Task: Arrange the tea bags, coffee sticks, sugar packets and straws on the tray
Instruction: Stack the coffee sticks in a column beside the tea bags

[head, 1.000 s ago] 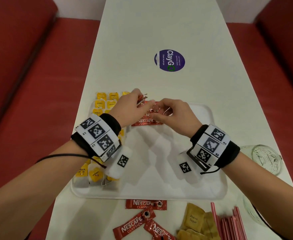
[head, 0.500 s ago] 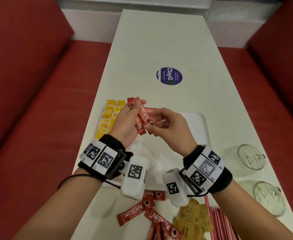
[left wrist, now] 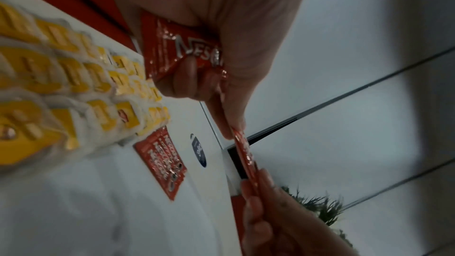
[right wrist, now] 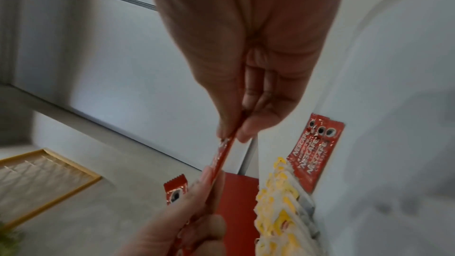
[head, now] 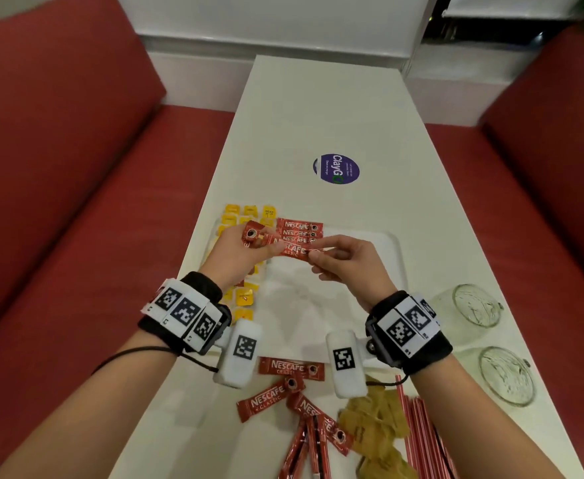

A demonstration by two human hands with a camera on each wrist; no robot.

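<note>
Coffee sticks (head: 285, 245) partly hidden inside both gripping hands (head: 242, 250).

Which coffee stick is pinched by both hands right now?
The coffee stick lifted above the tray, stretched between left hand and right hand; the others lie flat on tray or table.

You have three red Nescafé coffee sticks (head: 299, 232) laid on the white tray (head: 392, 257). Two clear glass cups (head: 475, 307) stand beside it.
</note>
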